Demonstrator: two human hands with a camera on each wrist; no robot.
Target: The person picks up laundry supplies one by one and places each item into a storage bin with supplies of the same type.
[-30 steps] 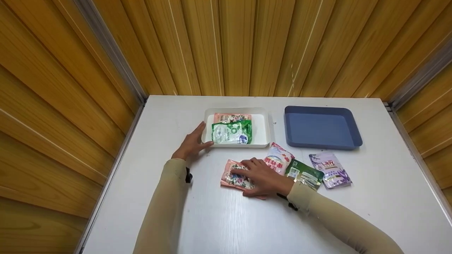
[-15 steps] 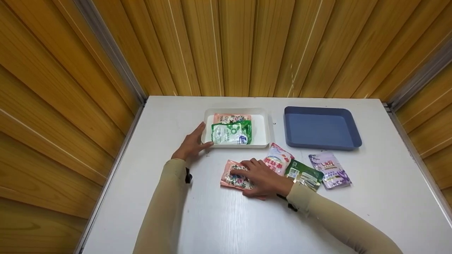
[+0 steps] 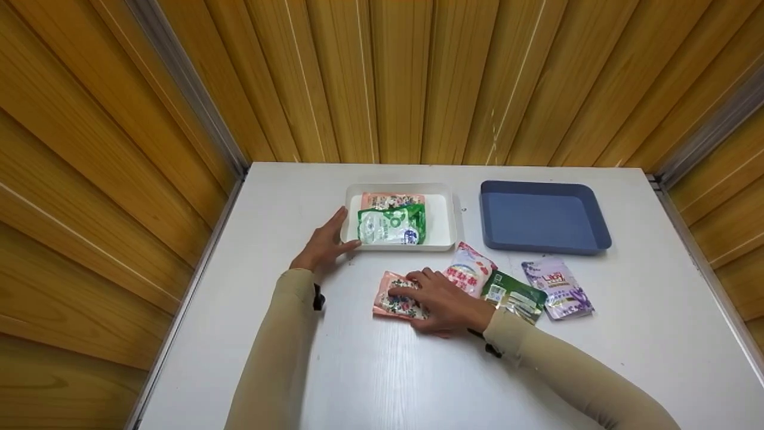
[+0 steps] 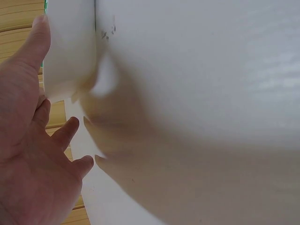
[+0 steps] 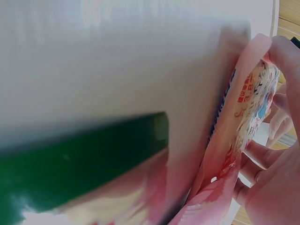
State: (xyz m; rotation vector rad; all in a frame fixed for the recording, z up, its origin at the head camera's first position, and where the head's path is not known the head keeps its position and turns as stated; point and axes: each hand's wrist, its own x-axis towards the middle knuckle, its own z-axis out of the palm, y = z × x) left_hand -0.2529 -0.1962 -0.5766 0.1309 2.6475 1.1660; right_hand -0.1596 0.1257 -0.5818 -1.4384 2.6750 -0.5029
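Note:
My left hand (image 3: 321,246) holds the near left corner of the white tray (image 3: 440,218), thumb along the near wall and index finger on the left side. In the left wrist view the thumb (image 4: 37,40) lies against the tray's wall (image 4: 70,47); the other fingers are slightly bent. Inside the tray, a green and white pouch (image 3: 385,226) partly covers a pink floral packet (image 3: 391,198). My right hand (image 3: 444,303) grips another pink floral packet (image 3: 394,298) on the table, covering its right part. The right wrist view shows the fingers (image 5: 262,154) along this packet's side (image 5: 222,150).
A white and pink bag (image 3: 471,269) lies beyond my right hand, overlapping a dark green packet (image 3: 516,295). A purple Liby pouch (image 3: 558,286) sits further right, in front of a blue tray (image 3: 543,218). Wood-look panels (image 3: 400,77) rise behind the white table (image 3: 280,197).

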